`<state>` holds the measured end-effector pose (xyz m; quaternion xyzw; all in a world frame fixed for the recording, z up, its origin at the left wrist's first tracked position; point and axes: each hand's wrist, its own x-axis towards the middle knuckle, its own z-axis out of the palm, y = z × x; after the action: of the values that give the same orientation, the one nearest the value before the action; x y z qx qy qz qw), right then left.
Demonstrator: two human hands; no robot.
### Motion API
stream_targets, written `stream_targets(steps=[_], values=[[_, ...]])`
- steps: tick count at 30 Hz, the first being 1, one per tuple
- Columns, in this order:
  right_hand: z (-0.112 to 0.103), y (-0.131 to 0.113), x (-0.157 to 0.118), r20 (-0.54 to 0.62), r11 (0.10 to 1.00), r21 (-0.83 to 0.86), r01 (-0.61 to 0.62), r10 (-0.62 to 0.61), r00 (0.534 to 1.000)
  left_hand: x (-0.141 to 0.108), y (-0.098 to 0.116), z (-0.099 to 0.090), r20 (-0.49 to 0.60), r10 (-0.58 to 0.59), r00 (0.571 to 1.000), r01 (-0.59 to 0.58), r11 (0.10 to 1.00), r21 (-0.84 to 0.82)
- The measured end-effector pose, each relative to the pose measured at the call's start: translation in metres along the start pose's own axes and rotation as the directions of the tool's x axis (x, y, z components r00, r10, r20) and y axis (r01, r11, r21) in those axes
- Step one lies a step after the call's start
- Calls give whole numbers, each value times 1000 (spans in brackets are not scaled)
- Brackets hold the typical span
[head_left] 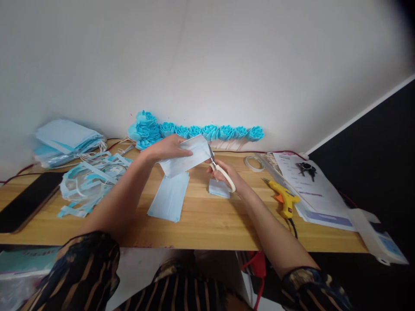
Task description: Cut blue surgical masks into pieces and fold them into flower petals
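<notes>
My left hand (pixel 170 148) pinches a pale blue sheet of face-mask fabric (pixel 189 157), raised above the table and tilted up to the right. In my right hand (pixel 223 172) are scissors (pixel 228 178) with white handles and metal blades. Their blades point up along the right edge of the sheet; whether they are cutting into it I cannot tell. Beneath the held sheet lies a stack of similar pale blue pieces (pixel 170 201). Partly under my right hand is a smaller pile of blue squares (pixel 218 188).
Blue fabric flowers (pixel 209 132) line the wall. At left are folded face masks (pixel 66 138), cut strips (pixel 84 183) and a phone (pixel 27 201). To the right lie a tape roll (pixel 254 163), a yellow glue gun (pixel 283 196), papers (pixel 301 181) and keys (pixel 306 169).
</notes>
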<state>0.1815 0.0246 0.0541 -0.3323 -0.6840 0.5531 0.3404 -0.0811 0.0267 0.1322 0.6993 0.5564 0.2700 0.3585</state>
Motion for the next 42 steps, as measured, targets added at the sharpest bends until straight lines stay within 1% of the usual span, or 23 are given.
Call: stream_targets(steps=[6,10,13,17,21,24,31,35,38,42], values=[[1,-2,1,-8,1000,-14,-15,15,1000,1,0,0,26,21,999,-21,1000,1],[0,-2,0,-6,999,-37,-11,11,1000,-1,1,1,15,23,1000,-23,1000,-20],[1,-1,-1,-22,999,-42,-5,4,1000,-1,1,0,8,50,999,-50,998,-34],[1,-1,-1,-29,999,-41,-28,27,999,1,-3,1,1,72,997,-72,993,-96],[1,1,0,-41,1000,-21,-19,19,999,4,-7,2,-19,69,997,-71,989,-128],[1,2,0,-53,999,-33,-39,37,998,4,-7,2,-16,60,998,-62,988,-142],[1,-1,-3,-75,998,-45,-45,41,996,2,-5,2,-40,70,997,-73,992,-100],[1,-1,-3,-79,997,-42,-72,68,995,4,-7,2,-21,95,995,-96,991,-92],[2,-1,-3,-87,996,-7,-90,89,992,4,-7,3,-26,101,995,-103,991,-85],[2,-2,-3,-90,996,38,-83,86,992,2,-5,2,-33,85,996,-88,993,-82]])
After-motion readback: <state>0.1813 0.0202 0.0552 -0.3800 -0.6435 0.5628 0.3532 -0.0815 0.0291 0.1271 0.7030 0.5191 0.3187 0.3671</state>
